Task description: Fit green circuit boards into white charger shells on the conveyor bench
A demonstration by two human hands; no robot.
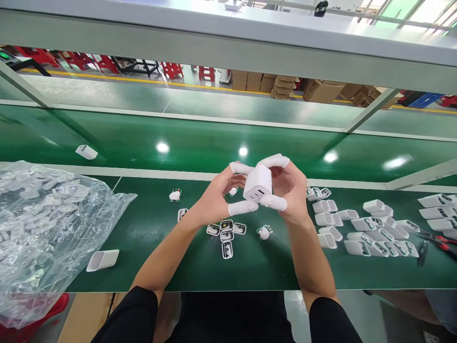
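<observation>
– Where's the white casing (257,180)?
– Above the worktop (141,231), pinched by its sides between left hand (216,194) and right hand (293,189), both partly curled
– Why there?
– Presumably to keep its slotted end (257,195) uncovered

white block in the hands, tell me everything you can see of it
The white block is a smooth, round-edged box that looks like plastic. The end facing the camera shows a wider dark slot and smaller slots beside it. It is tilted, held above the green bench between the left hand and right hand, touched by white finger covers. Its far side is hidden.
</observation>
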